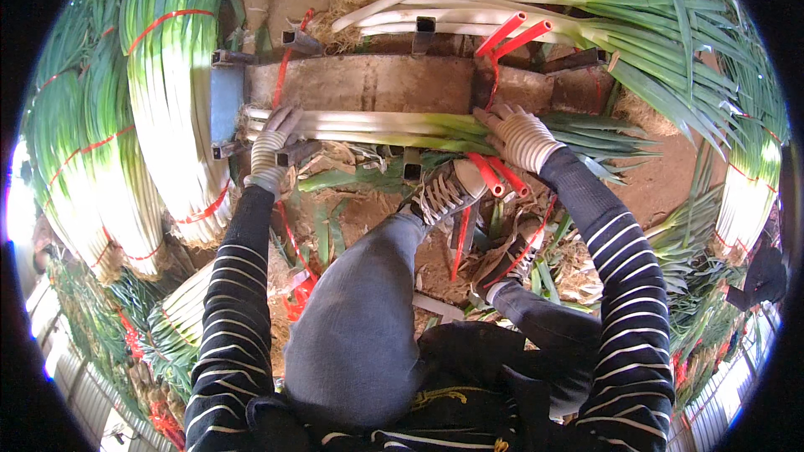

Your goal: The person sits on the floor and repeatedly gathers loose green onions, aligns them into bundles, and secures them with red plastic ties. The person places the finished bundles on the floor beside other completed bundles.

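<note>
Several long green onions (pixel 377 125) lie across a low metal frame (pixel 352 81), roots at the left and green leaves at the right. My left hand (pixel 274 138), in a ribbed glove, rests over the white stems near the roots. My right hand (pixel 518 135), gloved too, lies on the green part with its fingers spread. Whether either hand grips the stems cannot be told. Red plastic string (pixel 282 78) crosses the frame by my left hand. Red tubes stand beyond the frame (pixel 512 34) and on its near side (pixel 496 176), close to my right hand.
Loose green onions (pixel 452 0) lie beyond the frame. Large bundles tied with red string (pixel 173 88) stand at the left, another bundle (pixel 747 194) at the right. Leaf scraps (pixel 352 179) and tangled red string (pixel 300 295) litter the ground around my shoes (pixel 446 194).
</note>
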Available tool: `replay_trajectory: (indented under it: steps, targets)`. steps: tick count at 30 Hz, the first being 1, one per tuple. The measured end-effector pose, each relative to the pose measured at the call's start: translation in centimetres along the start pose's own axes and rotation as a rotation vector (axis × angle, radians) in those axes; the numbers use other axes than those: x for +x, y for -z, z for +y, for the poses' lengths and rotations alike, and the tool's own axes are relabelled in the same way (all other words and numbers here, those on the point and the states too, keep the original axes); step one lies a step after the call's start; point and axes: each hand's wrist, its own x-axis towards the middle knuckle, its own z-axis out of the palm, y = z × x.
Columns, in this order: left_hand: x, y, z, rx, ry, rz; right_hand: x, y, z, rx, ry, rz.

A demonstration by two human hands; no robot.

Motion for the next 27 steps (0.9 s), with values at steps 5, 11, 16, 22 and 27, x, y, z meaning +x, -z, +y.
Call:
replay_trajectory:
  steps: [5,11,16,22,27]
  targets:
    - [0.6,-0.4,-1.6,0.28,-0.058,-0.065,-2.2,10.6,3.4,0.335,0.113,0.072]
    - [0.2,-0.9,-2.7,0.385,-0.137,-0.007,2.0,19.7,11.7,0.519,-0.091,0.643]
    - [0.2,-0.9,-3.2,0.392,-0.176,0.025,13.0,16.0,14.4,-0.304,-0.426,0.456]
    - [0.0,-0.9,-3.3,0.412,-0.161,0.017,17.6,14.5,13.3,-0.542,-0.419,0.267]
    - [-0.1,-1.2,-3.1,0.457,-0.201,0.081,16.6,16.3,12.3,-0.581,-0.355,0.145]
